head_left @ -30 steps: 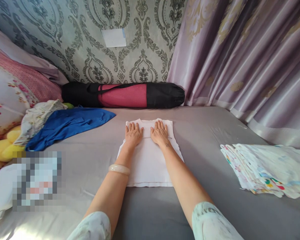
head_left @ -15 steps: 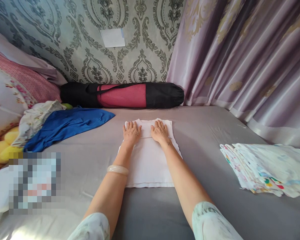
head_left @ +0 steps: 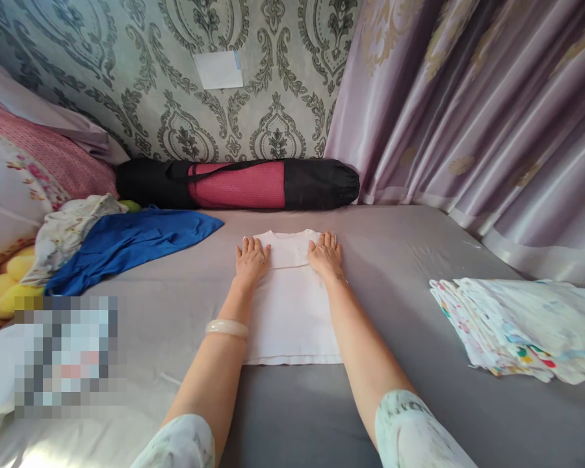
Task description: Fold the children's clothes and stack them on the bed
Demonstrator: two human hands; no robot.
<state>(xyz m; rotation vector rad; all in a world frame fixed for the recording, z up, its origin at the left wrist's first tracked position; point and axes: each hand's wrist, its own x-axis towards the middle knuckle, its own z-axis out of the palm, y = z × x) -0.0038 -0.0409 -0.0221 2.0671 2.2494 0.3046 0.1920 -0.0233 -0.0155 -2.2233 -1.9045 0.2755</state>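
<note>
A small white shirt lies spread flat on the grey bed sheet, its neckline towards the wall and its hem towards me. My left hand rests palm down on the shirt's upper left corner, fingers stretched out. On the upper right corner lies my right hand, also flat with fingers apart. A seam or fold line runs across the shirt between the two hands. Both hands press on the cloth without gripping it. A pale bangle circles my left wrist.
Folded patterned cloths are stacked at the right. A blue garment lies at the left, near a yellow plush thing. Along the wall stretches a black and red rolled bag. Purple curtains hang at the right.
My hands have slid apart across the shirt, the left one to the left and the right one to the right, out to its upper corners. The shirt stays in place.
</note>
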